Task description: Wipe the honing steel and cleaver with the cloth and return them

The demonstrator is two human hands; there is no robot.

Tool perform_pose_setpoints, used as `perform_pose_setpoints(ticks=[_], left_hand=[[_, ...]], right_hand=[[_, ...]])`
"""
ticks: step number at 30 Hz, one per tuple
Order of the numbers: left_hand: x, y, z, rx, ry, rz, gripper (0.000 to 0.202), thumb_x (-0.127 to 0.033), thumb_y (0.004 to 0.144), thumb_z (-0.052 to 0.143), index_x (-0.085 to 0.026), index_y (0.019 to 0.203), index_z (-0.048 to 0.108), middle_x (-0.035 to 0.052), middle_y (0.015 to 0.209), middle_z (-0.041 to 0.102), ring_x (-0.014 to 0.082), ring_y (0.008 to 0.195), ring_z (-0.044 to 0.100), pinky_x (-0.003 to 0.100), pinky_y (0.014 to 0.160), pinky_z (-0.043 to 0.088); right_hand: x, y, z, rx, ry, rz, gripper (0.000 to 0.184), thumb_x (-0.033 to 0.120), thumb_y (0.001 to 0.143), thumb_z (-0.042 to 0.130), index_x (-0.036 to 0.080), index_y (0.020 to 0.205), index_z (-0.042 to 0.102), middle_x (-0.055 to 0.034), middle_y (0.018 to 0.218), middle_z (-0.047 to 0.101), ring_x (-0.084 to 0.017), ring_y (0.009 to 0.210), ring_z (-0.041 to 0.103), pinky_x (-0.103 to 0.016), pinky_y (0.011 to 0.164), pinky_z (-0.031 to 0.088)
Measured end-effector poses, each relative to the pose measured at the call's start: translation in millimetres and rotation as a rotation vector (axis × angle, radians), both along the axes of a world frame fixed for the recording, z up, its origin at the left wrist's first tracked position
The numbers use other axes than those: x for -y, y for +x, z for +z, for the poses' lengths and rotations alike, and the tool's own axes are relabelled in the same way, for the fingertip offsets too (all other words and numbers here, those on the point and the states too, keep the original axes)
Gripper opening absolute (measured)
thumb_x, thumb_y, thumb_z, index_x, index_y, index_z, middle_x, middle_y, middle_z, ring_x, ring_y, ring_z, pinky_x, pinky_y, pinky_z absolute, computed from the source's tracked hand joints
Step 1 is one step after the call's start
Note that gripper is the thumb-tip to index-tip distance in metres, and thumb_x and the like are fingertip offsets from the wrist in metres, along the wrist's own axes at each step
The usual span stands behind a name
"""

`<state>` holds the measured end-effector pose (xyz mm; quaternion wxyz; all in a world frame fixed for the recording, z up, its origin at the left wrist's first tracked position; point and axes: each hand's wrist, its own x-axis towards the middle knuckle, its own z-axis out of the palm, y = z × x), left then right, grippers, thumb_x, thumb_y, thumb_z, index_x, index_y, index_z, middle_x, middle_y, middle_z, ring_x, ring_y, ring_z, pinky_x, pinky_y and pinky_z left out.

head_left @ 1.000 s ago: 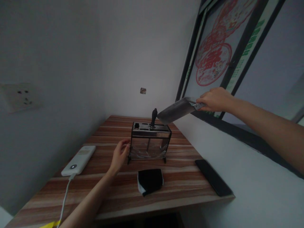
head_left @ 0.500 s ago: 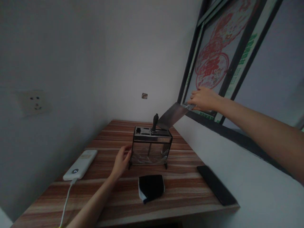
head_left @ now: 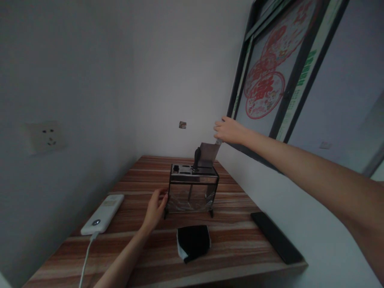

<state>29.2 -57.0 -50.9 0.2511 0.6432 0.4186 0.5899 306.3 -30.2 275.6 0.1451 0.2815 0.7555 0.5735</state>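
A knife block (head_left: 192, 196) with clear sides and a slotted top stands on the wooden table. One black-handled knife (head_left: 196, 158) is upright in its top. My right hand (head_left: 229, 130) grips the handle of a cleaver (head_left: 208, 155), above and right of the block. The wide blade points down and its lower edge meets the slotted top behind the black handle; I cannot tell how deep it sits in a slot. My left hand (head_left: 156, 208) rests at the block's left side, fingers slightly curved and apart, the tips against or just beside it.
A folded black cloth (head_left: 193, 242) lies in front of the block. A white power bank (head_left: 103, 214) with a cable is on the left. A flat black object (head_left: 277, 236) lies at the table's right edge. A wall and a window (head_left: 267, 80) border the right side.
My right hand has moved left with the cleaver, turning its blade from slanted to nearly upright over the block's top. My left hand stays at the block's side.
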Motion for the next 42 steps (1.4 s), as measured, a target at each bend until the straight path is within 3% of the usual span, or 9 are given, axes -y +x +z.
perform_pose_setpoints(ticks=[12, 35, 42], left_hand=[[2, 1, -0.1, 0.001, -0.001, -0.012, 0.028, -0.037, 0.086, 0.046, -0.017, 0.105, 0.053, 0.0085, 0.103, 0.06, 0.0207, 0.094, 0.061, 0.037, 0.083, 0.05], [-2, 1, -3.0, 0.028, -0.001, -0.004, 0.026, -0.037, 0.085, 0.047, -0.018, 0.102, 0.053, 0.0076, 0.1, 0.06, 0.0212, 0.094, 0.06, 0.036, 0.082, 0.05], [0, 1, -2.9, 0.024, -0.009, -0.012, 0.027, -0.037, 0.085, 0.048, -0.019, 0.104, 0.053, 0.0079, 0.104, 0.059, 0.0212, 0.096, 0.06, 0.036, 0.083, 0.049]], right_hand=[[-11, -6, -51.6, -0.027, -0.07, 0.1, 0.015, 0.014, 0.083, 0.057, 0.02, 0.072, 0.066, -0.0039, 0.079, 0.067, -0.019, 0.087, 0.049, -0.033, 0.072, 0.029], [-25, -11, -108.0, -0.064, -0.208, 0.143, 0.014, 0.014, 0.08, 0.059, 0.02, 0.071, 0.068, -0.0054, 0.078, 0.07, -0.022, 0.09, 0.053, -0.034, 0.071, 0.034], [-26, -11, -112.5, -0.071, -0.192, 0.149, 0.013, 0.015, 0.08, 0.06, 0.02, 0.074, 0.07, -0.0054, 0.079, 0.07, -0.022, 0.09, 0.053, -0.042, 0.089, 0.033]])
